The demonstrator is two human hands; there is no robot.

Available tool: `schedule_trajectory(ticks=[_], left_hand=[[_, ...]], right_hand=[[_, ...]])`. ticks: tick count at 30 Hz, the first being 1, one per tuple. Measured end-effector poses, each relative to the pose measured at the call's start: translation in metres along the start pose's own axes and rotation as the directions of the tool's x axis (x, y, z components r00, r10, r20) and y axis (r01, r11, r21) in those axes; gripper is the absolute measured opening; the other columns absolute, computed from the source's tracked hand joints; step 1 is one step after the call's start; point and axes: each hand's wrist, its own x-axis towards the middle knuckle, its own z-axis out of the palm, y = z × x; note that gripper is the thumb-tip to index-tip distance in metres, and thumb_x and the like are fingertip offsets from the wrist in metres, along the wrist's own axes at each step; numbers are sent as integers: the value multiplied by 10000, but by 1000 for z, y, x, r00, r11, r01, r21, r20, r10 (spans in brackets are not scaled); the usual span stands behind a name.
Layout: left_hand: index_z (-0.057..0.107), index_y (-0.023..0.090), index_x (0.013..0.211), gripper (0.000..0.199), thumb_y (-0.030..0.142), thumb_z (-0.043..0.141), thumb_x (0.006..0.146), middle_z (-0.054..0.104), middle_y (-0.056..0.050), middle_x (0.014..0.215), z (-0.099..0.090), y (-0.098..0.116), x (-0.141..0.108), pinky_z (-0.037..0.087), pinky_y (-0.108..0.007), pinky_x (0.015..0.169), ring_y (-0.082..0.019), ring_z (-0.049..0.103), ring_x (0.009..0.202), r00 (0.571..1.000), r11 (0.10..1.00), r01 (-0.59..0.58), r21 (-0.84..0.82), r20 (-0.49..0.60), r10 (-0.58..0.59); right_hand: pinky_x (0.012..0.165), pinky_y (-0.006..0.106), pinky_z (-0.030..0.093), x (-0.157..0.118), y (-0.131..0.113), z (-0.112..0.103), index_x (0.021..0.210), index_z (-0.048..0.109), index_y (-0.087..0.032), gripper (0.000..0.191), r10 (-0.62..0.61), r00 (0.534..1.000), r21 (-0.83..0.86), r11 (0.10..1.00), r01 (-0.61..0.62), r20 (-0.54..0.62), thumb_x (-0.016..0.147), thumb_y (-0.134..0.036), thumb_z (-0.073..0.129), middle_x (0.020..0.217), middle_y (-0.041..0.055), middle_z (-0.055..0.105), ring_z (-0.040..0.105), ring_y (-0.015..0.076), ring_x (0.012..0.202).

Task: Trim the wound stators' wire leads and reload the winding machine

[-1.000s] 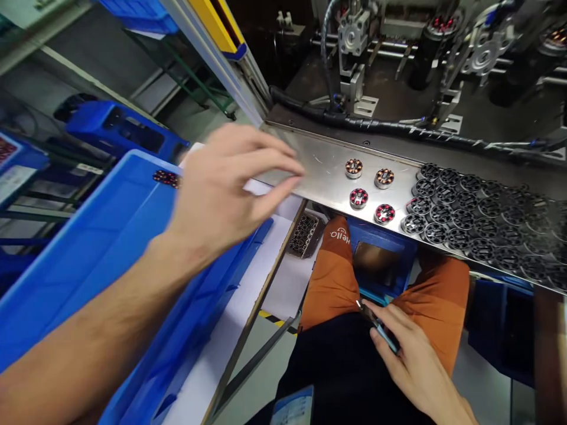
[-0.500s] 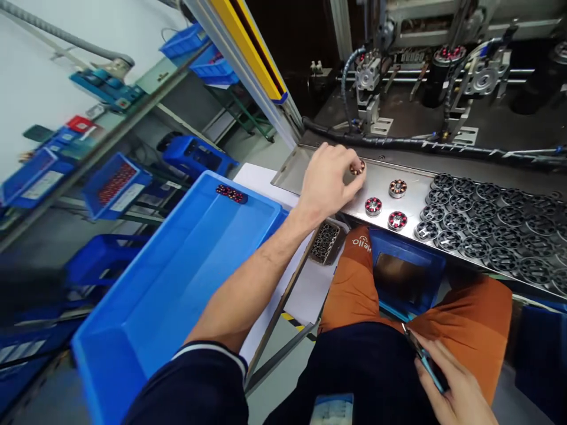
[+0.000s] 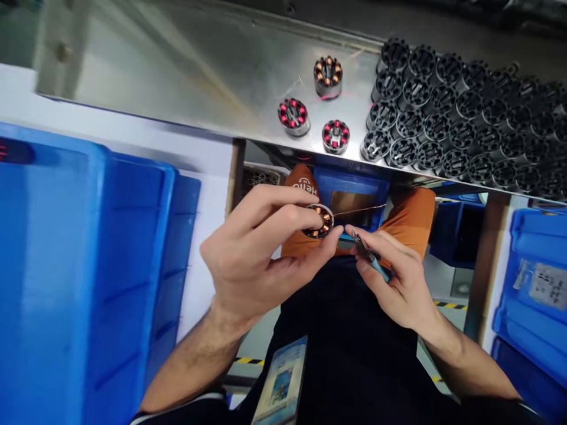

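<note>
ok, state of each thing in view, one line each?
left hand: pinching a wound coil ring, held over the lap
coil ring: in the fingers, thin wire trailing off to the right
right hand: gripping a small cutter, tip close to the ring
cutter: held, jaws not clear
three wound rings: standing loose on the metal shelf
black empty cores: packed together on the shelf, unwound
blue bin: open, at left

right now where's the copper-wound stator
Head view, centre: pinched in the left hand as stator, over the lap, just left of the right hand's cutters.
</note>
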Motion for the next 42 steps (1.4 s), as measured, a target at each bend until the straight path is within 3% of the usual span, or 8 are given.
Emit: schedule_trajectory(ticks=[11, 18, 24, 28, 31, 34, 38, 42], left_hand=[[828, 349, 1027, 130, 361, 954, 998, 831, -13, 1095, 10, 1, -15, 669, -305, 686, -194, 806, 894, 999, 997, 37, -63, 22, -36], [806, 306, 970, 175, 282, 980, 961, 815, -28, 1068, 17, 5, -13, 658, -293, 657, -173, 782, 842, 1000, 999, 13, -49, -25, -15], [798, 299, 1016, 206, 259, 986, 942, 807, -5, 1067, 20, 9, -14, 626, -289, 636, -153, 772, 811, 998, 993, 43, -108, -29, -47], [793, 294, 1021, 198, 261, 977, 956, 804, -18, 1070, 19, 11, -14, 617, -297, 636, -154, 768, 807, 999, 997, 44, -71, 10, -43], [775, 291, 996, 207, 267, 978, 957, 799, -10, 1049, 18, 10, -13, 609, -292, 635, -153, 777, 818, 997, 997, 56, -44, 49, -54], [737, 286, 1021, 232, 299, 966, 983, 799, 8, 988, 19, 8, -14, 605, -284, 633, -159, 795, 837, 995, 997, 74, -27, 66, -72], [695, 261, 1066, 242, 308, 931, 1039, 819, 22, 973, 26, 11, -20, 621, -270, 656, -152, 821, 830, 986, 996, 56, -69, 162, -44], [753, 258, 1162, 149, 250, 879, 1081, 881, 8, 1214, 23, 10, -27, 695, -242, 784, -158, 883, 978, 936, 972, 72, -222, 352, 11]], right_hand=[[1063, 337, 616, -4, 8, 0, 1653, 669, -421, 588, 54, 997, 32, 998, -53, -46, 1107, -205, 703, 1319, 11, 818, 745, 196, 1250], [1009, 315, 633, -1, 6, -3, 1630, 691, -405, 625, -15, 997, 7, 1000, 15, -72, 1077, -114, 680, 1360, 0, 838, 753, 155, 1101], [819, 286, 614, -2, 7, -5, 1600, 729, -387, 639, -42, 992, -82, 996, 33, -116, 1035, -90, 693, 1069, -17, 842, 739, 149, 946], [885, 278, 661, -2, 11, -4, 1578, 752, -391, 654, -56, 990, -80, 996, 46, -127, 1018, -58, 689, 1221, -16, 895, 795, 132, 944], [1049, 296, 679, -1, 16, -3, 1509, 802, -395, 577, -43, 989, -38, 999, 38, -140, 1022, -90, 752, 1343, -17, 895, 857, 155, 1108], [953, 297, 692, -1, 21, -6, 1396, 866, -343, 358, 118, 979, 35, 993, -114, -164, 1062, -233, 796, 1244, 12, 912, 856, 160, 995], [633, 240, 559, 4, 28, -13, 1349, 877, -295, 341, 317, 945, 367, 872, -323, 77, 1083, -495, 804, 893, -13, 818, 670, 106, 670], [591, 231, 467, 10, 34, -16, 1170, 879, -258, 325, 342, 891, 542, 707, -454, 300, 940, -469, 970, 810, -37, 747, 578, 95, 641]])
